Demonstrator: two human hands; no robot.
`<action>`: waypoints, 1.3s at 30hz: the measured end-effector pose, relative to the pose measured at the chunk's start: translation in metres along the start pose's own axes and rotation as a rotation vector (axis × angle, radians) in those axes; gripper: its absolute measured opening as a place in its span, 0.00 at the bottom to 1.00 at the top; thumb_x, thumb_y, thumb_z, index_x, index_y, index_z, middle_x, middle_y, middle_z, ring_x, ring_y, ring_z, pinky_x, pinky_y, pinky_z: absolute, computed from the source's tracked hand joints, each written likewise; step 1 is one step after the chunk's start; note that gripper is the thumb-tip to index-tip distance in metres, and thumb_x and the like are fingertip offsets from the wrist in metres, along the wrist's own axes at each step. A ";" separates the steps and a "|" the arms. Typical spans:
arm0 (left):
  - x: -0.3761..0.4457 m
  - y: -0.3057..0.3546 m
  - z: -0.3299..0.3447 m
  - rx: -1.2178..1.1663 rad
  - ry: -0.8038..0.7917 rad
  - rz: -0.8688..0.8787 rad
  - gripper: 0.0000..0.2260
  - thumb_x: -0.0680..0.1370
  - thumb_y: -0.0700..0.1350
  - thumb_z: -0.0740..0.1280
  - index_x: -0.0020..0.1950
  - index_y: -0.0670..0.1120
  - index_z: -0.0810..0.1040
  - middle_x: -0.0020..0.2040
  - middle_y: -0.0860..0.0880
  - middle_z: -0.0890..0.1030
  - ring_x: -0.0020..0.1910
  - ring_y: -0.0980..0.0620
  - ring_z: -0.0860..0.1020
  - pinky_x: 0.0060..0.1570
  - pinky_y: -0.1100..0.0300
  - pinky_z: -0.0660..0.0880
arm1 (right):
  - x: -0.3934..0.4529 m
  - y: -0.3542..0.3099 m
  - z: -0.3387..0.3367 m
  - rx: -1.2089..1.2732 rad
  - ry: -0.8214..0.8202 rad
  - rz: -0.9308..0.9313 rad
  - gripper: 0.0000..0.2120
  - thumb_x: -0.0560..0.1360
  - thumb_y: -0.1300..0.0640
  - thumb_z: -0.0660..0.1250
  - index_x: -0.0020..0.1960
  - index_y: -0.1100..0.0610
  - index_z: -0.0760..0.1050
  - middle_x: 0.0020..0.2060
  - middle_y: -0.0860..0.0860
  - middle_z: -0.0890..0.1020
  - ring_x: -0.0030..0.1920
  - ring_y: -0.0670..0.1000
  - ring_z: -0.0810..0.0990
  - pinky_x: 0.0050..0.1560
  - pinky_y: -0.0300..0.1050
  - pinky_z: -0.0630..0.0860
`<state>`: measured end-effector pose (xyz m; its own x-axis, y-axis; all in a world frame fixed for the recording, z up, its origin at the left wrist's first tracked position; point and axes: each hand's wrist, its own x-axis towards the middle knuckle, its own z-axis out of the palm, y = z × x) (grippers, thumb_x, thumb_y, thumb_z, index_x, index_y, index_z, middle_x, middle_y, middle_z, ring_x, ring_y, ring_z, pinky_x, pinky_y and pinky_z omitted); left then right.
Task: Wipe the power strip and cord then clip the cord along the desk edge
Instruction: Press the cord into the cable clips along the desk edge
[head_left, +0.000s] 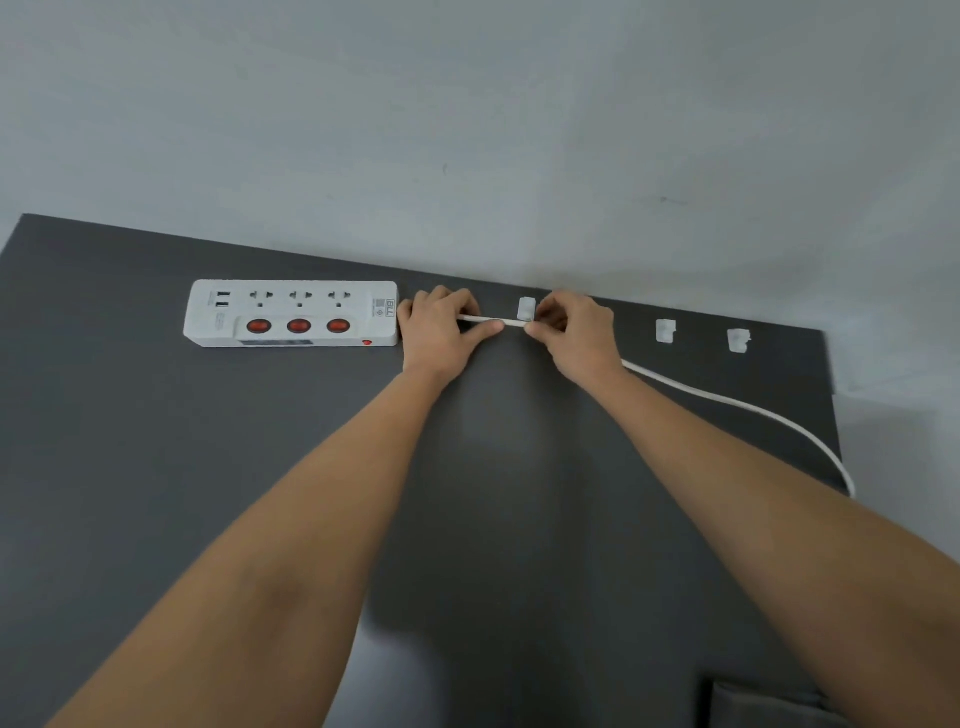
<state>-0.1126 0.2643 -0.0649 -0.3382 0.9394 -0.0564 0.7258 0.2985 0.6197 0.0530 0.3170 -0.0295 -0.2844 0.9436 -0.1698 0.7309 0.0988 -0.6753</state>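
Both hands pinch the white cord: the left hand (441, 327) closes thumb and fingers on it just beside the power strip's right end, and the right hand (569, 327) closes on it a little further along, directly in front of the nearest cable clip. Between the two grips a short stretch of cord (511, 322) is pulled straight, lying just in front of that clip and, as far as I can tell, not yet pressed into it.

The dark grey desk (208, 493) fills most of the view, its far edge against a pale wall (467, 130). The white power strip (293, 313) lies flat near that far edge, to the left of the hands — three sockets, three red switches and two USB ports face up. From the right hand the cord sweeps loosely across the desk to the right and drops over the right-hand edge.

Three small white clips sit in a row near the far edge: the nearest clip (526, 307) between the two hands, a second clip (665, 331) well to the right, and a third clip (738, 340) just beyond it. The second and third hold nothing.

Judging by this layout, clipping is only starting — no clip holds cord yet. No cloth shows on the desk, so wiping appears to be over, though the pictures cannot confirm it. No containers are in view; a dark object at the bottom right corner is too cropped to identify.
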 end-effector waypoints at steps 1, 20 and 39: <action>0.003 0.000 0.001 -0.003 0.008 -0.009 0.16 0.70 0.62 0.70 0.43 0.49 0.78 0.42 0.52 0.74 0.51 0.47 0.72 0.53 0.56 0.58 | 0.002 0.000 0.001 0.013 0.019 -0.014 0.10 0.69 0.58 0.72 0.49 0.59 0.78 0.39 0.52 0.81 0.38 0.48 0.77 0.46 0.36 0.70; 0.017 -0.001 0.010 0.018 0.041 0.048 0.15 0.69 0.59 0.71 0.38 0.48 0.75 0.40 0.51 0.74 0.48 0.47 0.71 0.50 0.56 0.56 | 0.046 0.001 0.004 -0.400 -0.109 -0.232 0.12 0.74 0.57 0.64 0.40 0.61 0.82 0.38 0.59 0.81 0.43 0.59 0.78 0.44 0.53 0.75; 0.009 0.031 0.025 0.035 0.059 0.266 0.15 0.70 0.51 0.67 0.55 0.53 0.79 0.53 0.52 0.78 0.59 0.47 0.71 0.67 0.43 0.53 | 0.017 0.037 -0.037 -0.402 -0.037 -0.182 0.12 0.75 0.57 0.65 0.56 0.59 0.77 0.52 0.59 0.82 0.54 0.62 0.77 0.52 0.56 0.77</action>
<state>-0.0782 0.2860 -0.0657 -0.1669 0.9743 0.1514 0.8135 0.0493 0.5795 0.0981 0.3483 -0.0312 -0.4479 0.8880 -0.1044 0.8478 0.3847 -0.3652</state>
